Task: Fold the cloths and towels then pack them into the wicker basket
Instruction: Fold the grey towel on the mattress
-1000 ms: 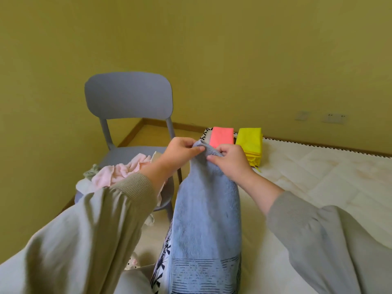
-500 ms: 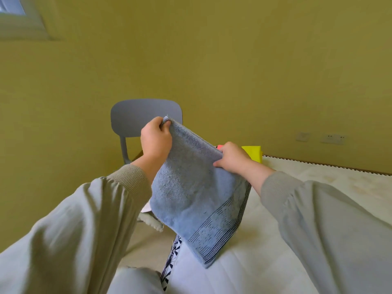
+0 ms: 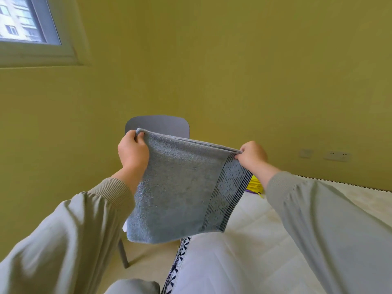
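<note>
Hanging in the air in front of the person, the blue-grey towel (image 3: 182, 187) is stretched flat between both hands, folded double so that two layers show along its top edge. The left hand (image 3: 132, 153) pinches the upper left corner, with thumb and curled fingers closed on the fabric. The right hand (image 3: 252, 155) pinches the upper right corner in the same way, at the end that carries the band of dark stripes. The top edge runs taut and slopes slightly down toward the right hand, while the lower edge hangs free near the side of the bed (image 3: 265, 240). Both arms wear loose grey-green sleeves (image 3: 63, 240). Behind the towel stands a grey chair (image 3: 161, 125), of which only the top of the back and one leg show. A bit of a yellow cloth (image 3: 253, 186) peeks out on the bed just below the right wrist, mostly hidden by the towel and the arm. The bed has a pale quilted top and a black-and-white patterned border down its side. The wall behind is olive yellow, with a window (image 3: 31, 28) at the upper left and wall sockets (image 3: 337, 155) to the right.
</note>
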Motion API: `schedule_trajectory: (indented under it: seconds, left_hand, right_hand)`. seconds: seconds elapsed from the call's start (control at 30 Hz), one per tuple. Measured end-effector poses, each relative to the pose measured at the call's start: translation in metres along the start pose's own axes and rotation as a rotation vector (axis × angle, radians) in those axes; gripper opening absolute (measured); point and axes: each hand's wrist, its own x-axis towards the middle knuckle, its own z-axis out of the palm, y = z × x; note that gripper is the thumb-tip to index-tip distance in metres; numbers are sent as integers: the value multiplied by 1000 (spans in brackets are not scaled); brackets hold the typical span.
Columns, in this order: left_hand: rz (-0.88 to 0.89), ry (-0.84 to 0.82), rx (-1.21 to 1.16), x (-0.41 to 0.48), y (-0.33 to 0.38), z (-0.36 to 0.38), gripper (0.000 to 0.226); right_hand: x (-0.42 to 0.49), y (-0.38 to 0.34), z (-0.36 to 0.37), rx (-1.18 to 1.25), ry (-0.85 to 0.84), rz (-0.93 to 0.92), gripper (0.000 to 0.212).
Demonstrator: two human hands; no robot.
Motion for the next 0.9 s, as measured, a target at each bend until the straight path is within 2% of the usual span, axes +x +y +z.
schedule_trajectory:
  seconds: [0.13,0.23,0.37,0.5,0.6,0.73,0.9]
  left_hand:
    - [-23,1,-7,-13,0,-3,27]
    - [-27,-19,28,-21,-5,-6,28]
    - [12,-62,85,-25,-14,-16,24]
    - [81,-101,114,-25,-23,-25,11]
    - [252,-181,251,-28,-20,-29,25]
    - [564,-341,538,-26,-19,-33,28]
    - [675,-411,670,-20,-21,-44,35]
  right_hand:
    - [-5,2,-8,33,99,-33,15]
    - [-6,13,-16,144,71,-80,21]
    - [-10,24,-24,294,0,-151,11]
    - [-17,32,-36,353,-19,-225,37]
    - [-23,37,-44,309,-76,-275,42]
    - [-29,39,-47,223,-105,-291,33]
    - [-32,32,-43,168,-29,-291,35]
